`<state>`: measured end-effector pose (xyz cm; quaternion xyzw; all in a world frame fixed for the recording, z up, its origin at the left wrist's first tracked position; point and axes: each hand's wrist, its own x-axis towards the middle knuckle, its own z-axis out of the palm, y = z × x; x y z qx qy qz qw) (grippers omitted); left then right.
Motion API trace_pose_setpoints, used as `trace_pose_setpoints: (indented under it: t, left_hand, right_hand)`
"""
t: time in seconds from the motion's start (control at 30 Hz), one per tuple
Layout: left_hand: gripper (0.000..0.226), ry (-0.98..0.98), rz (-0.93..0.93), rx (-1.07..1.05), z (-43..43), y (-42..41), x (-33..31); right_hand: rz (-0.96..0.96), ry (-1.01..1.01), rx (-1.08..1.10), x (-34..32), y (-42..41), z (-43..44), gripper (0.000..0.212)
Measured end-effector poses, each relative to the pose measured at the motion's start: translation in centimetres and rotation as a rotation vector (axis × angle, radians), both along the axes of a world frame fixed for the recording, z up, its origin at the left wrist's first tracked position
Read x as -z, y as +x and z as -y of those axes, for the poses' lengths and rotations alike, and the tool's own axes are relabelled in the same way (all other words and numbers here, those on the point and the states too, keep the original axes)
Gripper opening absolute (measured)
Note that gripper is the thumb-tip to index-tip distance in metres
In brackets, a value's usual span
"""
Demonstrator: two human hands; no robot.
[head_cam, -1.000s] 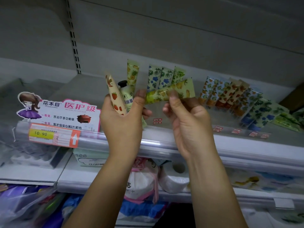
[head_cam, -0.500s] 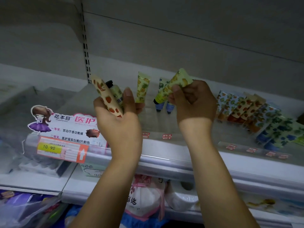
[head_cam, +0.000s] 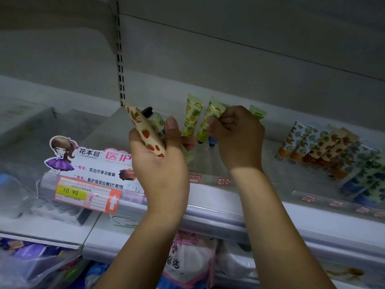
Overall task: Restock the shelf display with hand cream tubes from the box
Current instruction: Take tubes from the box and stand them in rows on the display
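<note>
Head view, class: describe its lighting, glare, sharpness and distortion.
Head view: dim, cool light; glare streaks on the clear shelf rail; left hand and its strawberry tube sharp; yellow-green tube in the right hand sharp; tube stack at far right soft; lower shelf goods shadowed; upper shelf edge slants, wide-angle.

Shop — stocked shelf (head_cam: pixel 216 211), price tag (head_cam: pixel 83 193) (10.90), promo card (head_cam: pixel 91 163)

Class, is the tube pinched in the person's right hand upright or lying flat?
Nearly upright: the right hand pinches the tube, crimped end up, dark cap down. Whether it touches the shelf: cannot tell.
</note>
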<state>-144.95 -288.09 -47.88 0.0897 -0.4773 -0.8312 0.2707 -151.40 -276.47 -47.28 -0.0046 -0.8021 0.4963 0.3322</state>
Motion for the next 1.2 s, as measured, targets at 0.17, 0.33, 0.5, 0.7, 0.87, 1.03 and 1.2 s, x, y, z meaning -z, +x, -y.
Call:
trace_pose_setpoints:
  t: [0.17,0.33,0.5,0.7,0.87,1.03,1.2]
  left_hand:
    - [0.027,-0.028,-0.011,0.004,0.2,0.0,0.3]
    - [0.021,-0.045,-0.026,0.016,0.3,0.0,0.4]
    - [0.020,-0.069,-0.010,0.026,0.4,-0.1,0.7]
    - [0.026,-0.061,-0.025,0.045,0.4,-0.1,0.7]
    - [0.026,-0.081,-0.031,0.033,0.2,-0.1,1.0]
    - [0.018,-0.087,-0.036,0.029,0.2,-0.2,1.0]
    - [0.019,-0.097,-0.030,0.031,0.2,-0.3,1.1]
  right_hand:
    - [0.005,0.024,0.045,0.1,-0.2,0.7,0.023]
    - [-0.013,0.026,0.097,0.3,-0.5,1.3,0.020]
    - [0.002,0.036,0.122,-0.1,-0.4,1.4,0.017]
    - [0.016,0.046,0.129,0.0,-0.8,1.5,0.017]
    - [0.018,0.056,0.133,0.0,-1.0,1.5,0.018]
    - [0.017,0.075,0.136,-0.1,-0.9,1.6,0.019]
    - [0.015,0.080,0.128,0.0,-1.0,1.6,0.020]
